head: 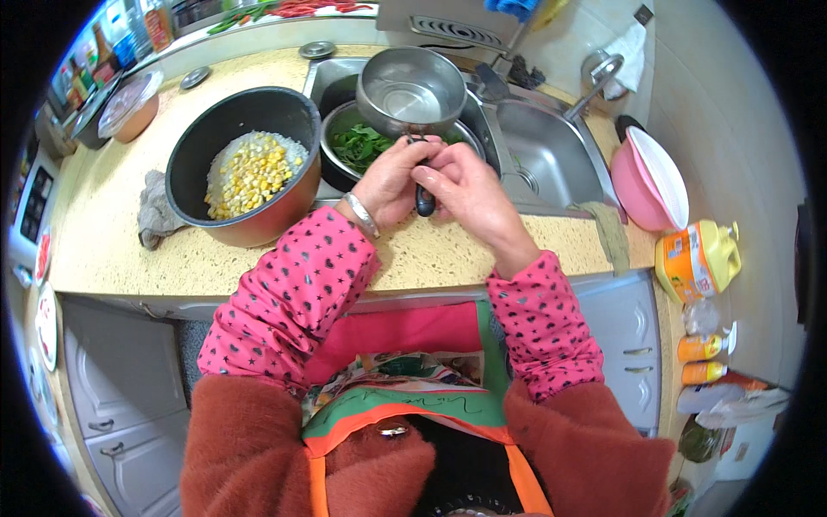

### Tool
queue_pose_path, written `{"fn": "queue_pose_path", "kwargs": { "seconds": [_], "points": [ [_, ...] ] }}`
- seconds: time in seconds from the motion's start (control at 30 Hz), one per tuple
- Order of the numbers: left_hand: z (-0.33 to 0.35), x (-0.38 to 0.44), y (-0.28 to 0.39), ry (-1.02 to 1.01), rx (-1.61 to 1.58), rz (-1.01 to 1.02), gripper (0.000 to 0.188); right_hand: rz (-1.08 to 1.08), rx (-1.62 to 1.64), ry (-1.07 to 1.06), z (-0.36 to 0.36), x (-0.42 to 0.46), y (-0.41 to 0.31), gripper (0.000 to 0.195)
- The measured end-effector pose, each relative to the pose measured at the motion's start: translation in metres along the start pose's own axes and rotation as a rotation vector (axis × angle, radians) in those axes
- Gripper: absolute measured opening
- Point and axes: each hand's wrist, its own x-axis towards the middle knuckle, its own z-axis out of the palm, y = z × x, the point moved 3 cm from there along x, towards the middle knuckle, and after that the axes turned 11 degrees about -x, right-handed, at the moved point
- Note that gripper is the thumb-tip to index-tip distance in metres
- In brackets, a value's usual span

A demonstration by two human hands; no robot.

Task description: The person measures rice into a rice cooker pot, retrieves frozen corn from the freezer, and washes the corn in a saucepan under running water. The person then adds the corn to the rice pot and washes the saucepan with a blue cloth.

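A stainless steel saucepan (413, 90) hangs tilted over the left sink basin, its shiny inside facing up. Its black handle (425, 201) points toward me. My left hand (391, 178) is closed around the handle from the left, a metal bangle on the wrist. From the right, my right hand (468, 187) closes on the same handle, its thumb against it. Below the pan, leafy greens (362, 147) lie in a round metal bowl (333, 152), partly hidden by the pan and my hands. Left of it stands a deep inner pot (284, 216) holding white rice and corn kernels (249, 174).
A grey rag (158, 207) lies left of the pot. The right sink basin (549, 155) has a tap (594, 87) behind it and a cloth (606, 236) over its front edge. Pink basins (639, 181) and a yellow jug (698, 258) stand at right.
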Motion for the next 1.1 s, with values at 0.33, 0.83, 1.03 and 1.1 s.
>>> {"fn": "queue_pose_path", "kwargs": {
  "seconds": [0.33,0.83,1.03,1.1],
  "points": [
    [0.023,-0.009,-0.002,-0.286,0.296,-0.219,0.052,0.191,1.207,-0.306,-0.035,-0.033,-0.012,0.018],
    [0.032,-0.015,0.002,-0.274,0.541,-0.228,0.047,0.503,0.641,0.195,-0.215,-0.049,0.116,0.004],
    [0.032,-0.015,0.002,-0.240,0.560,-0.233,0.048,0.592,0.291,0.320,-0.223,0.011,0.169,0.005],
    [0.032,-0.015,0.003,-0.224,0.575,-0.229,0.048,0.541,0.155,0.448,-0.213,0.033,0.178,0.007]
  ]
}}
